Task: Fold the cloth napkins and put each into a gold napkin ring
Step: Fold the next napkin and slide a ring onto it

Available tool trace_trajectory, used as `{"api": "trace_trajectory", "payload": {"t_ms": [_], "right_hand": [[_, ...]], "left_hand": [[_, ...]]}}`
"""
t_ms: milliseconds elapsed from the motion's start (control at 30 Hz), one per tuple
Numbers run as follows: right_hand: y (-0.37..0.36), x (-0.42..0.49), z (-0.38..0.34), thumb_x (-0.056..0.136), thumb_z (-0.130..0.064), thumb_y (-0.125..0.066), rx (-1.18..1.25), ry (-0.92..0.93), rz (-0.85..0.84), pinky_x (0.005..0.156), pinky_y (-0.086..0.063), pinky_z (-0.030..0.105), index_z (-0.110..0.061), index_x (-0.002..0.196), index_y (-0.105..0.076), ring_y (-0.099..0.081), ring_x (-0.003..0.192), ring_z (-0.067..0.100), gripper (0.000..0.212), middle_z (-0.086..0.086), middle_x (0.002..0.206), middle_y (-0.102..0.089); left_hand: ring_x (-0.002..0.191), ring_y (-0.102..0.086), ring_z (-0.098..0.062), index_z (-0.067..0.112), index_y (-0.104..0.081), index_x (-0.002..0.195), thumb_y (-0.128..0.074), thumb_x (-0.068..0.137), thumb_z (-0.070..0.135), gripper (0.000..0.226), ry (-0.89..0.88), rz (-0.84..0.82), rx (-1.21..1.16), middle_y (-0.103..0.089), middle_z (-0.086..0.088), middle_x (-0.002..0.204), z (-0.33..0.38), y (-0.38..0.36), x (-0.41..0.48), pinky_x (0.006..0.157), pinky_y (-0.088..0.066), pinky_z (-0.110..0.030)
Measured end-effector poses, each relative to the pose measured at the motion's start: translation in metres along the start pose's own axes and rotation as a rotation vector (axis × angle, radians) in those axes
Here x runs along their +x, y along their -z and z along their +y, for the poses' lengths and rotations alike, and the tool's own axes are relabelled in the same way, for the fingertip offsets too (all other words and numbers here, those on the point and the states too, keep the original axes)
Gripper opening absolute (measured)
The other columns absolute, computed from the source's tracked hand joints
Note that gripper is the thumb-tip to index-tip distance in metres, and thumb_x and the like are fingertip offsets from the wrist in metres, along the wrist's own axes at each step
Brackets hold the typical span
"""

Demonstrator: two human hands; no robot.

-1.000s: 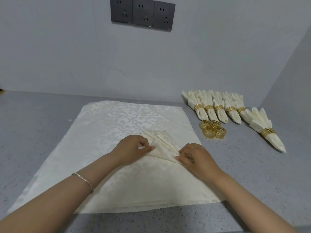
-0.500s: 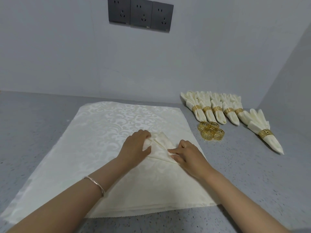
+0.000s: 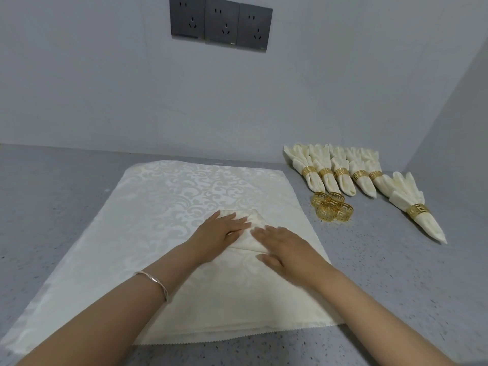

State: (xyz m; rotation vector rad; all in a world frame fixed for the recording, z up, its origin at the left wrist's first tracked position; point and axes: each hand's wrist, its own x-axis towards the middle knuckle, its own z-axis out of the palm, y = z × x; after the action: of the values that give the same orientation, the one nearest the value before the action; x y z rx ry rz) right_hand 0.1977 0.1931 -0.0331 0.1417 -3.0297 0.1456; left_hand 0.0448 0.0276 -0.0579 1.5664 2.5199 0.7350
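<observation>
A small folded cream napkin (image 3: pixel 247 240) lies on top of a flat stack of cream patterned napkins (image 3: pixel 169 207) in the middle of the grey counter. My left hand (image 3: pixel 220 232) lies flat on the napkin's left side with straight fingers. My right hand (image 3: pixel 284 248) presses flat on its right side. A cluster of loose gold napkin rings (image 3: pixel 331 207) sits just right of the stack. Several finished napkins in gold rings (image 3: pixel 340 174) lie in a row at the back right, and one more ringed napkin (image 3: pixel 417 207) lies farther right.
The grey speckled counter (image 3: pixel 396 273) meets a white wall at the back and a side wall at the right. Three dark wall sockets (image 3: pixel 220 26) hang above. A silver bangle (image 3: pixel 154 282) is on my left wrist.
Both hands went from pinching and folding the napkin's flaps to lying flat on it. The napkin's flaps are now folded down into a compact shape.
</observation>
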Motion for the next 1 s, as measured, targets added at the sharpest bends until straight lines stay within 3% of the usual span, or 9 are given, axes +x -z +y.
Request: {"api": "trace_trajectory", "payload": {"t_ms": [133, 267, 333, 467, 633, 700, 767, 833, 1000], "right_hand": [[-0.010, 0.012, -0.004, 0.091, -0.017, -0.045, -0.049, 0.075, 0.110, 0.091, -0.051, 0.043, -0.010, 0.132, -0.055, -0.054, 0.122, 0.033, 0.043, 0.007, 0.141, -0.050], [-0.014, 0.025, -0.016, 0.088, -0.001, -0.049, -0.082, -0.048, 0.164, 0.084, -0.049, 0.039, -0.014, 0.141, -0.043, -0.049, 0.125, 0.028, 0.055, 0.003, 0.149, -0.040], [-0.020, 0.028, -0.018, 0.084, -0.001, -0.056, -0.099, -0.106, 0.188, 0.083, -0.051, 0.037, -0.016, 0.138, -0.047, -0.056, 0.117, 0.028, 0.057, 0.006, 0.141, -0.049], [-0.028, 0.028, -0.015, 0.036, 0.001, -0.087, -0.097, -0.098, 0.245, 0.046, -0.054, 0.027, -0.015, 0.101, -0.073, -0.072, 0.070, 0.023, 0.069, 0.006, 0.097, -0.074], [-0.008, 0.027, -0.010, 0.081, -0.004, -0.056, 0.200, -0.185, 0.329, 0.078, -0.050, 0.029, -0.026, 0.114, -0.069, -0.067, 0.095, 0.020, 0.042, -0.001, 0.106, -0.072], [0.010, 0.029, -0.006, 0.087, -0.004, -0.056, 0.552, -0.263, 0.324, 0.072, -0.047, 0.025, -0.027, 0.099, -0.074, -0.064, 0.082, 0.004, 0.031, -0.009, 0.092, -0.072], [0.029, 0.031, -0.004, 0.088, -0.005, -0.061, 0.944, -0.391, 0.256, 0.063, -0.044, 0.026, -0.018, 0.083, -0.071, -0.058, 0.065, 0.002, 0.017, -0.005, 0.075, -0.065], [0.040, 0.033, 0.001, 0.085, -0.008, -0.067, 1.273, -0.587, 0.026, 0.073, -0.054, 0.033, -0.009, 0.099, -0.071, -0.067, 0.078, 0.018, 0.015, 0.007, 0.091, -0.072], [0.032, 0.034, 0.007, 0.085, -0.015, -0.068, 1.395, -0.721, -0.442, 0.081, -0.054, 0.034, -0.005, 0.121, -0.061, -0.066, 0.098, 0.026, 0.038, 0.013, 0.113, -0.068]], "left_hand": [[0.144, -0.020, -0.004, 0.037, -0.042, 0.141, -0.031, 0.104, 0.031, 0.039, 0.023, -0.024, -0.016, -0.033, 0.018, 0.151, 0.001, 0.001, -0.001, 0.117, -0.001, -0.024], [0.144, -0.019, -0.002, 0.037, -0.040, 0.142, -0.027, 0.105, 0.030, 0.040, 0.048, -0.062, -0.026, -0.032, 0.019, 0.151, 0.003, 0.004, -0.001, 0.117, -0.001, -0.023], [0.143, -0.018, -0.001, 0.035, -0.040, 0.142, -0.025, 0.105, 0.031, 0.040, 0.071, -0.065, -0.041, -0.032, 0.019, 0.151, 0.006, 0.007, -0.003, 0.116, 0.000, -0.021], [0.145, -0.012, -0.006, 0.035, -0.038, 0.143, -0.018, 0.105, 0.036, 0.043, 0.152, -0.066, -0.083, -0.028, 0.016, 0.152, 0.021, 0.015, -0.012, 0.112, -0.001, -0.018], [0.145, -0.011, -0.005, 0.032, -0.033, 0.147, -0.017, 0.104, 0.042, 0.047, 0.121, 0.031, -0.145, -0.025, 0.014, 0.154, 0.025, 0.032, -0.021, 0.114, 0.000, -0.018], [0.143, -0.011, 0.004, 0.031, -0.030, 0.148, -0.023, 0.101, 0.050, 0.051, 0.010, 0.175, -0.143, -0.024, 0.018, 0.153, 0.026, 0.043, -0.026, 0.119, -0.001, -0.022], [0.144, -0.009, 0.005, 0.029, -0.026, 0.149, -0.033, 0.095, 0.058, 0.062, -0.118, 0.333, -0.030, -0.020, 0.018, 0.155, 0.030, 0.052, -0.033, 0.120, -0.003, -0.023], [0.146, -0.005, -0.002, 0.024, -0.019, 0.152, -0.045, 0.089, 0.061, 0.077, -0.230, 0.415, 0.136, -0.013, 0.012, 0.159, 0.033, 0.057, -0.039, 0.120, 0.000, -0.025], [0.143, 0.012, 0.002, 0.032, 0.006, 0.150, -0.042, 0.081, 0.076, 0.095, -0.212, 0.030, 0.284, 0.004, 0.016, 0.158, 0.026, 0.037, -0.045, 0.118, 0.009, -0.024]]}}
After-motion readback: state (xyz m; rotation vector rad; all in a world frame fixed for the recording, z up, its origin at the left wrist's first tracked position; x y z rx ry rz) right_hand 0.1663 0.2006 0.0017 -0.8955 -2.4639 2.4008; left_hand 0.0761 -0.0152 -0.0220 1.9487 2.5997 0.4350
